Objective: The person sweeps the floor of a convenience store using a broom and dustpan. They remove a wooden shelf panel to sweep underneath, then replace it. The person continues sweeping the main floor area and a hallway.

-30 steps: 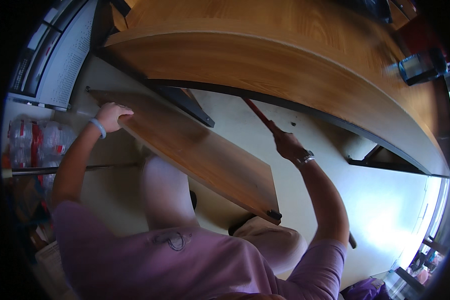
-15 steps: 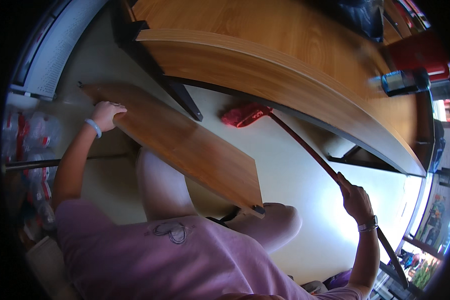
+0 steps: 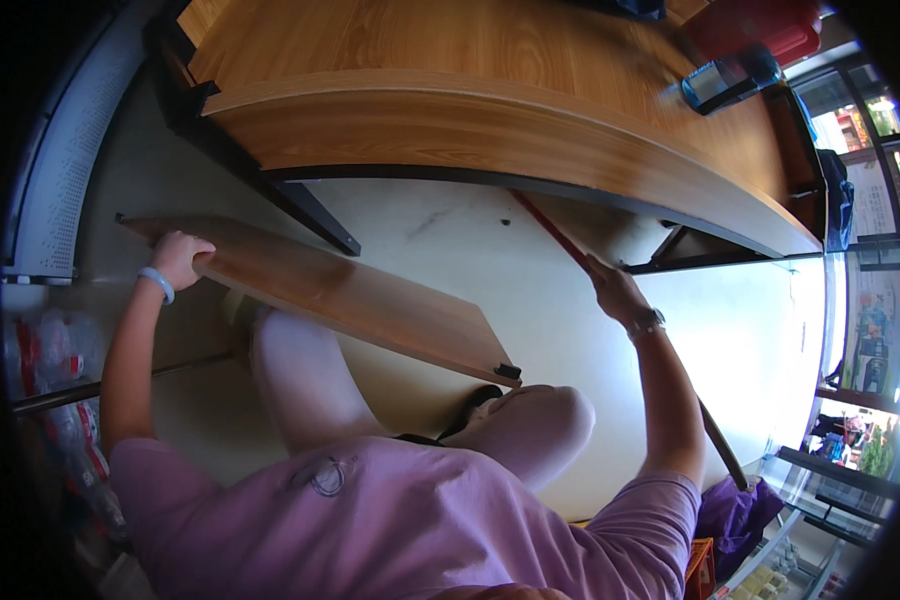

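Note:
My left hand [image 3: 183, 259] is closed over the upper edge of a brown wooden board [image 3: 340, 305], which stands tilted in front of my knees. A small black fitting [image 3: 508, 371] shows at the board's right corner. My right hand [image 3: 618, 293] grips the long red handle [image 3: 552, 229] of a broom; its dark lower length runs back past my right forearm. The broom's head is out of sight beneath the wooden table [image 3: 530, 140]. A small dark scrap [image 3: 505, 222] lies on the pale floor [image 3: 430, 222] near the handle.
The table's black metal leg [image 3: 315, 215] slants down beside the board. A blue-labelled bottle [image 3: 730, 78] and a red container [image 3: 745, 30] are on the table. Plastic-wrapped bottles [image 3: 60, 350] sit at far left, below a white perforated panel [image 3: 80, 150]. A purple bag [image 3: 735, 520] lies at lower right.
My right hand has pushed the broom forward, and its red head has gone under the table. The board has tipped lower in my left hand. The whole view has shifted somewhat.

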Available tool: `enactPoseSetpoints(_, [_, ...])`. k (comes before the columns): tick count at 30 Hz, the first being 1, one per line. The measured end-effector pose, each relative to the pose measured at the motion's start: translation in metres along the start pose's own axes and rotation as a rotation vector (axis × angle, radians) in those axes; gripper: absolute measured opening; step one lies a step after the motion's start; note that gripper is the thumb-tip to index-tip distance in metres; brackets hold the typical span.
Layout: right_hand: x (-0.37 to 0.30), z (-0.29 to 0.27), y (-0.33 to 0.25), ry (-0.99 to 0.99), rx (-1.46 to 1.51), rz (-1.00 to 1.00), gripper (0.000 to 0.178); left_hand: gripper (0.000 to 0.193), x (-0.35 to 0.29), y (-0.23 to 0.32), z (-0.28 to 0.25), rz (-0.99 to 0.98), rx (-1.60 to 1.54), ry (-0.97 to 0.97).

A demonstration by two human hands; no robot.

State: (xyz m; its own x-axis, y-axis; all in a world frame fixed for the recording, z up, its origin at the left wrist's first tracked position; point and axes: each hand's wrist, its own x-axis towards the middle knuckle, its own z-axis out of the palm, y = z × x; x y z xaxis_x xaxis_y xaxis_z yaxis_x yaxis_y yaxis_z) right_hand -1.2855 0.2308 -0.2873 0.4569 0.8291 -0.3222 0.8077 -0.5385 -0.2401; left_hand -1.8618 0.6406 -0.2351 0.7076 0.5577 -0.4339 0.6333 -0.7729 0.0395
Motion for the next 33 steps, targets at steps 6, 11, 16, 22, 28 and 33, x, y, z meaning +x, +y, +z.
enactPoseSetpoints(6, [-0.109,-0.075,0.02,-0.139,-0.103,0.178,0.029,0.032,-0.003,-0.004,0.006,0.019,-0.048,0.076])
enactPoseSetpoints(11, [-0.132,-0.142,-0.009,-0.112,-0.266,0.114,0.027,0.032,-0.001,-0.003,0.006,0.021,-0.029,0.078])
enactPoseSetpoints(16, [-0.089,-0.121,-0.039,-0.138,-0.208,-0.018,0.03,0.023,0.0,-0.002,0.006,0.064,-0.076,0.144])
enactPoseSetpoints(22, [-0.039,-0.078,-0.018,-0.095,-0.308,-0.055,0.028,0.026,-0.004,-0.004,0.008,0.017,0.007,0.069])
enactPoseSetpoints(28, [-0.072,-0.107,0.072,-0.078,-0.367,0.068,0.023,0.026,-0.009,-0.006,0.017,0.026,-0.041,0.149])
enactPoseSetpoints(33, [-0.112,-0.142,0.107,-0.163,-0.226,0.474,0.025,0.022,-0.003,-0.011,0.02,0.046,-0.047,0.184])
